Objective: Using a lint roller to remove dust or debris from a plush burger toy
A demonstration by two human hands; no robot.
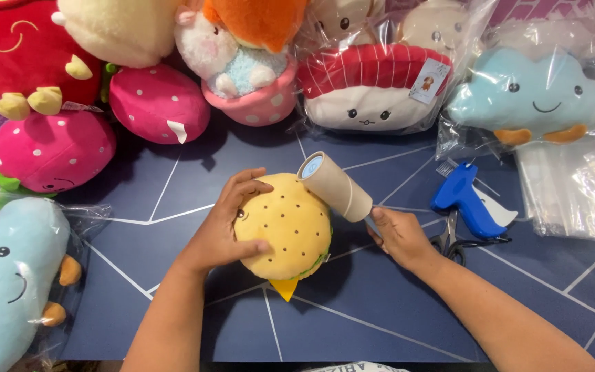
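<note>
A yellow burger-shaped plush toy (290, 224) with brown dots lies on the dark blue table (380, 303) at the centre. My left hand (232, 220) grips its left side. My right hand (397, 234) holds the handle of a lint roller (335, 186), whose tan cylinder rests on the plush's upper right edge.
A blue tagging gun (466, 200) and scissors (449, 241) lie right of my right hand. Clear plastic bags (573, 193) are stacked far right. Several plush toys line the back and left: pink strawberries (160, 103), a bagged sushi plush (370, 89), blue clouds (531, 93) (8, 275).
</note>
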